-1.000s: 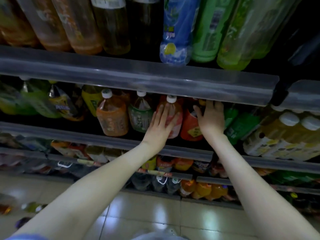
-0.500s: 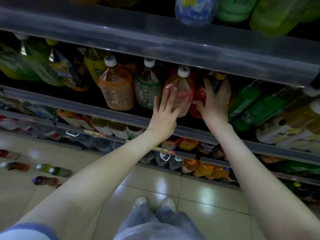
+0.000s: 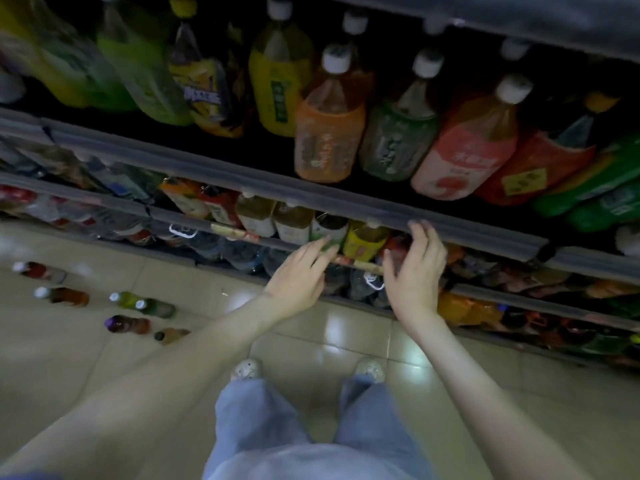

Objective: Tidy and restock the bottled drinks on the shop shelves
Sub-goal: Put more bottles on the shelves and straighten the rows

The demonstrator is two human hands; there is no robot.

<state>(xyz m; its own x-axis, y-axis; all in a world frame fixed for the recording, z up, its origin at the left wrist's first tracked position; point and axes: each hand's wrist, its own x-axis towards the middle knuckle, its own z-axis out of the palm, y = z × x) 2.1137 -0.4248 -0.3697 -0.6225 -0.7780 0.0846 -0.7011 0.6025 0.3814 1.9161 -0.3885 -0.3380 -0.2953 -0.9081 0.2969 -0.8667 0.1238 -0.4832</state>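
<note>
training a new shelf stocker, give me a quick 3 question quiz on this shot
1. True or false: the left hand is closed around a bottle.
2. Which bottle sits between the two hands? A) yellow-label bottle B) pink-label bottle C) orange-label bottle
3. Where do the loose small bottles stand?

Key
1. False: both hands are open, fingers spread, reaching toward the lower shelf; the right hand has its fingertips by the shelf rail above.
2. A
3. On the tiled floor, to the person's left.
</note>
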